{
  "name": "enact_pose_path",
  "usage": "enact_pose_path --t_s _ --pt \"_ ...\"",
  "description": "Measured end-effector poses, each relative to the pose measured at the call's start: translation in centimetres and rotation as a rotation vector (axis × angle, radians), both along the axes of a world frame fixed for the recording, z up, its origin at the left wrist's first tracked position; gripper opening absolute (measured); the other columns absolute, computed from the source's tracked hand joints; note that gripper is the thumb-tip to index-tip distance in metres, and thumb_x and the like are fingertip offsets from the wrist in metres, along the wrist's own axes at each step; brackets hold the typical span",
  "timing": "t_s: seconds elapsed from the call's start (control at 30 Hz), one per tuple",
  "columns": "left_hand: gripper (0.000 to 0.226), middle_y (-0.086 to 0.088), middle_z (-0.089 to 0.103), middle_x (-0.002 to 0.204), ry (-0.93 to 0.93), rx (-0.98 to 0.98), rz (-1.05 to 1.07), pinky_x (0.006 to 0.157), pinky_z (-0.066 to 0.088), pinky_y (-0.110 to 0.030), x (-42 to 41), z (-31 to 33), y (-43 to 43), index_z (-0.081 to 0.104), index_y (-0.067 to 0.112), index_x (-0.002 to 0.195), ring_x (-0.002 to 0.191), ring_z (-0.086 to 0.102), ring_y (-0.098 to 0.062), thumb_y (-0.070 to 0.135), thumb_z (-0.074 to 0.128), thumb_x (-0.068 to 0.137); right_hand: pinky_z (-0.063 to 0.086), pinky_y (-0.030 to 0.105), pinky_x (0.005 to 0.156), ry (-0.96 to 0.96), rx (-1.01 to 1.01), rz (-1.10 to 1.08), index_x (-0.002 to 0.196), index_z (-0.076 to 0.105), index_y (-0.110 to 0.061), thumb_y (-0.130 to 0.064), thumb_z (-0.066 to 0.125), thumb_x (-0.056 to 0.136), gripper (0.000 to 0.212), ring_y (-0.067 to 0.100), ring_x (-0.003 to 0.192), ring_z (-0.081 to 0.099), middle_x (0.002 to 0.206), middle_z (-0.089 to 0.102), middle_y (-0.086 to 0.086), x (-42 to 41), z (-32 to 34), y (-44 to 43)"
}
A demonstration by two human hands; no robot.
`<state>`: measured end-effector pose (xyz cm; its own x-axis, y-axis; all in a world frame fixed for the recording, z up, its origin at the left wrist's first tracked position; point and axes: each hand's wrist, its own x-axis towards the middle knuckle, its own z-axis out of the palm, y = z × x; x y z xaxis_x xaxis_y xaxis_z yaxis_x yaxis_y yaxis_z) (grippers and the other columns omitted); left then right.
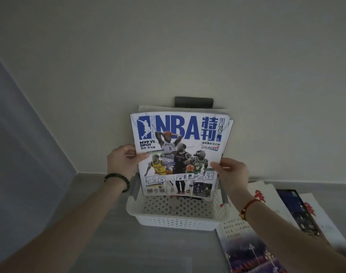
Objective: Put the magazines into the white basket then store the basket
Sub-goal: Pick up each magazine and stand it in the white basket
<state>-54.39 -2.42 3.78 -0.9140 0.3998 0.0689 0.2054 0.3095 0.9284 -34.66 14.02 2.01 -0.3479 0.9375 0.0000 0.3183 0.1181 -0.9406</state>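
A white perforated basket [178,220] stands on the grey floor by the wall. An NBA magazine [180,152] stands upright in it, bottom edge inside the basket, cover facing me. My left hand [122,161] grips its left edge and my right hand [231,174] grips its right edge. Behind it, more magazines [226,113] lean against the wall, mostly hidden. Several other magazines [294,211] lie flat on the floor to the right of the basket.
A dark block [193,101] is fixed to the white wall just above the magazines. A blue-grey wall [20,134] closes the left side, meeting the white wall in a corner. Grey floor [101,243] stretches in front of the basket.
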Motion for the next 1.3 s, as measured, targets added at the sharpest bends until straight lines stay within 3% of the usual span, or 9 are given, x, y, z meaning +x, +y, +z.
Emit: enact_pose_path --t_s 0.13,0.3,0.43,0.6,0.67,0.77,0.93,1.17,1.3 --pt "0.033 -0.002 0.064 0.093 -0.030 0.043 0.035 0.066 0.058 -0.038 -0.1 -1.5 0.1 0.052 0.024 0.075 0.081 0.066 -0.022 0.022 0.081 0.060 0.056 0.035 0.073 0.002 0.002 -0.041 0.076 0.063 -0.024 -0.016 0.071 0.075 0.012 0.012 0.071 0.064 0.076 0.068 -0.008 0.1 -1.3 0.0" --pt "0.036 -0.001 0.063 0.107 -0.038 0.027 -0.095 0.083 0.053 -0.039 0.5 -2.0 0.7 0.055 0.018 0.112 0.095 0.061 -0.021 0.023 0.066 0.078 0.046 0.036 0.090 -0.005 0.008 -0.004 0.129 0.038 -0.018 -0.021 0.066 0.080 0.057 0.017 0.105 0.051 0.115 0.051 -0.003 -0.4 -1.6 -0.2" --pt "0.025 -0.009 0.066 0.112 0.051 -0.074 -0.153 0.065 0.043 -0.018 1.3 -2.2 1.0 0.058 0.014 0.111 0.084 0.057 -0.015 0.025 0.048 0.090 0.042 0.033 0.092 -0.111 0.064 0.189 0.130 0.036 -0.015 -0.013 0.057 0.086 0.049 0.018 0.108 0.051 0.126 0.055 0.004 -1.0 -1.4 -1.0" --pt "0.039 -0.011 0.057 0.125 -0.022 -0.001 -0.051 0.085 0.040 -0.027 3.4 -2.0 0.6 0.047 0.008 0.124 0.108 0.057 -0.024 0.022 0.050 0.089 0.043 0.036 0.099 -0.273 0.078 0.309 0.144 0.014 -0.020 -0.012 0.058 0.085 0.074 0.026 0.134 0.034 0.148 0.032 0.005 1.8 -0.6 -0.4" --pt "0.045 -0.013 0.051 0.132 -0.116 0.083 0.052 0.088 0.037 -0.028 5.0 -1.3 0.0 0.040 0.008 0.129 0.113 0.052 -0.025 0.023 0.051 0.088 0.049 0.029 0.088 -0.269 0.066 0.281 0.143 0.015 -0.021 -0.011 0.059 0.084 0.075 0.026 0.133 0.034 0.149 0.028 0.005 4.4 0.1 -0.2" --pt "0.039 -0.008 0.055 0.121 -0.119 0.130 0.124 0.084 0.037 -0.029 8.1 -0.1 -1.6 0.044 0.010 0.124 0.100 0.050 -0.018 0.024 0.051 0.088 0.043 0.041 0.101 -0.267 0.069 0.248 0.141 0.022 -0.019 -0.008 0.058 0.085 0.068 0.026 0.130 0.037 0.145 0.035 0.010 9.9 0.9 0.6" --pt "0.032 -0.012 0.059 0.109 -0.202 0.163 -0.070 0.077 0.050 -0.036 15.5 0.7 -2.6 0.051 0.009 0.116 0.086 0.058 -0.022 0.026 0.049 0.089 0.042 0.035 0.092 -0.297 0.024 0.138 0.139 0.028 -0.017 -0.009 0.061 0.082 0.067 0.025 0.117 0.049 0.135 0.047 0.012 20.2 1.5 1.8" --pt "0.018 -0.006 0.058 0.102 -0.442 -0.082 -0.350 0.068 0.047 -0.029 29.1 -3.6 -1.0 0.052 0.017 0.098 0.084 0.057 -0.019 0.031 0.046 0.090 0.038 0.030 0.095 -0.438 -0.057 0.154 0.131 0.040 -0.011 -0.009 0.070 0.075 0.064 0.024 0.120 0.048 0.132 0.049 0.013 33.6 -0.1 1.6" --pt "0.030 0.000 0.058 0.098 -0.589 -0.196 -0.432 0.071 0.046 -0.029 35.2 -7.0 0.0 0.050 0.013 0.113 0.086 0.055 -0.017 0.032 0.044 0.091 0.037 0.027 0.097 -0.600 -0.120 0.269 0.133 0.038 -0.012 -0.015 0.072 0.074 0.069 0.020 0.122 0.046 0.135 0.048 0.011 39.6 -2.6 0.9"
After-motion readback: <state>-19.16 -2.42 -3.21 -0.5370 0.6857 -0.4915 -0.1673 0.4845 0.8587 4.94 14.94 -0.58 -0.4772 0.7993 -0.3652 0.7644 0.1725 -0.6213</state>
